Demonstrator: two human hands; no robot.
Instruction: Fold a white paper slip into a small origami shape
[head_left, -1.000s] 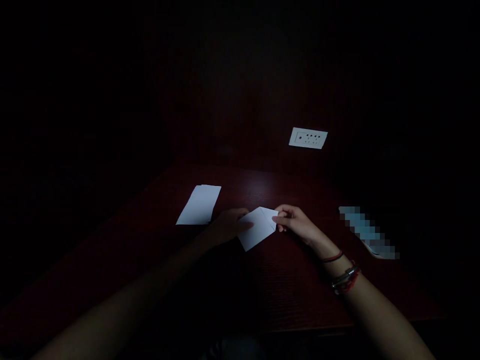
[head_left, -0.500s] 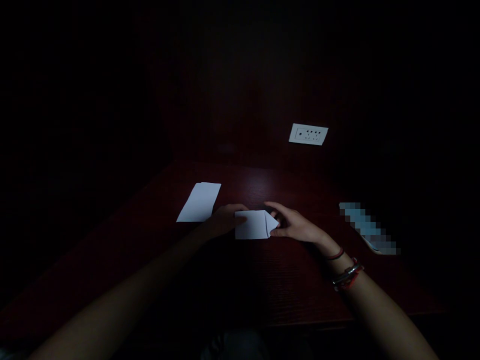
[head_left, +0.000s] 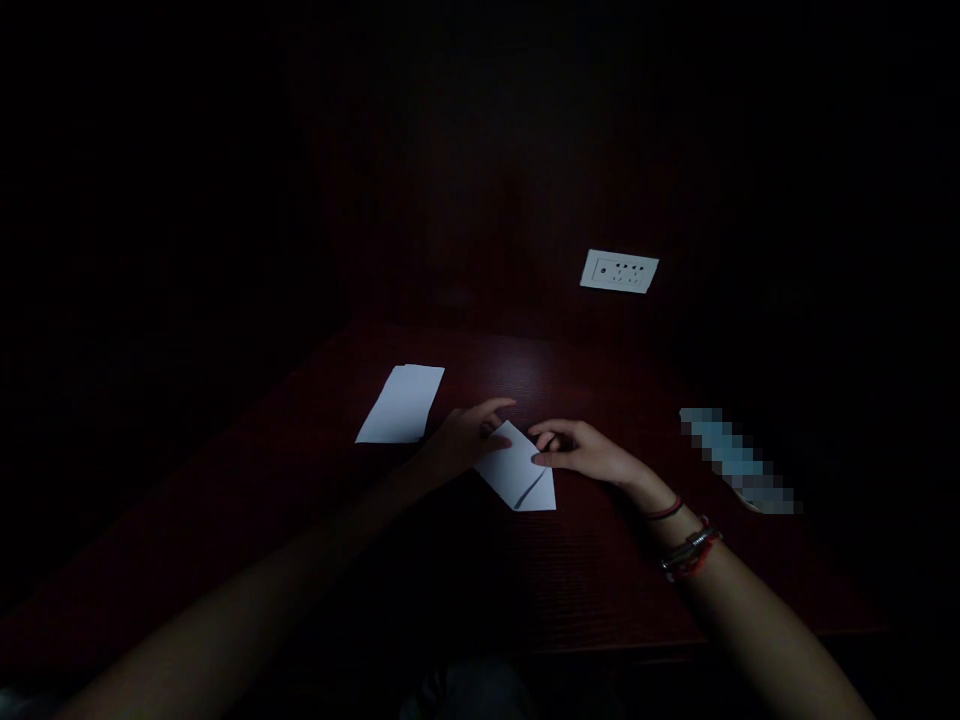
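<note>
A folded sheet of white paper [head_left: 513, 474] lies tilted on the dark red table, its pointed flap toward the lower right with a crease across it. My left hand [head_left: 465, 438] grips its upper left side, thumb over the top, while the index finger reaches out past the far corner. On the right edge, the thumb of my right hand [head_left: 581, 452] presses on the paper and the fingers curl behind it. How far the fingers of either hand go under the sheet is hidden.
White papers [head_left: 403, 402] lie stacked behind my left hand. A blurred-out flat object [head_left: 735, 460] rests at the right of the table [head_left: 600, 590]. The wall bears a white socket plate [head_left: 619, 271]. Surroundings are very dark.
The folded paper has turned clockwise, so its pointed end has swung from the right to the lower right. My left index finger has stretched out; my right hand has shifted slightly left.
</note>
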